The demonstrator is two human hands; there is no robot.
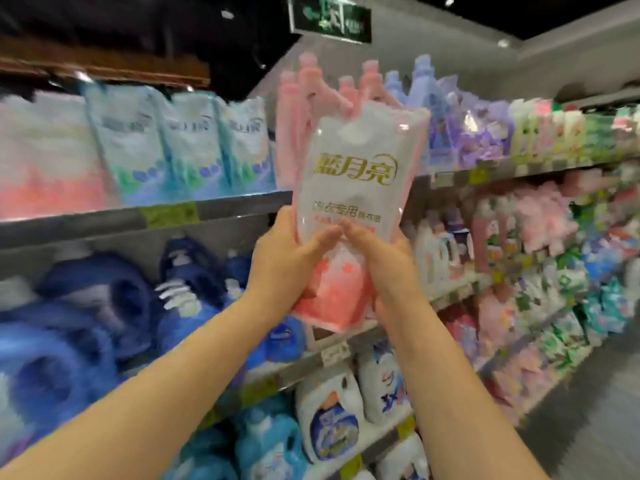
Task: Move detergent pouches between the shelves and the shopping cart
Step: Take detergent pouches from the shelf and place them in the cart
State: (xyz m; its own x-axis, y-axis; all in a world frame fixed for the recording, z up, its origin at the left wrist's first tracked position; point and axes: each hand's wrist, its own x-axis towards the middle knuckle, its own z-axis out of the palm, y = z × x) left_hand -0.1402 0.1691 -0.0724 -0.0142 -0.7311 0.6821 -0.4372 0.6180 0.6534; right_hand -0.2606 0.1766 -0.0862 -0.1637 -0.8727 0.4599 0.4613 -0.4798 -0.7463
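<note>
Fingers [323, 237]: both thumbs lie across the front of the pouch [353, 168] and the other fingers curl behind it, gripping it.
Left hand [291, 251]: holds the pouch's left side, low down.
Right hand [377, 258]: holds the right side, with its thumb tip close to the left thumb.
Pouch: white on top and pink at the bottom, upright, held up in the air in front of the shelves.
In the way: the pouch hides part of the pink bottles [304, 98] behind it.
Left side: blue-green pouches [180, 150] stand in a row on the top shelf [104, 220].
Lower down: big blue jugs [104, 306], blurry, and white jugs [329, 410].
Up high: a green sign [332, 19] hangs.
</note>
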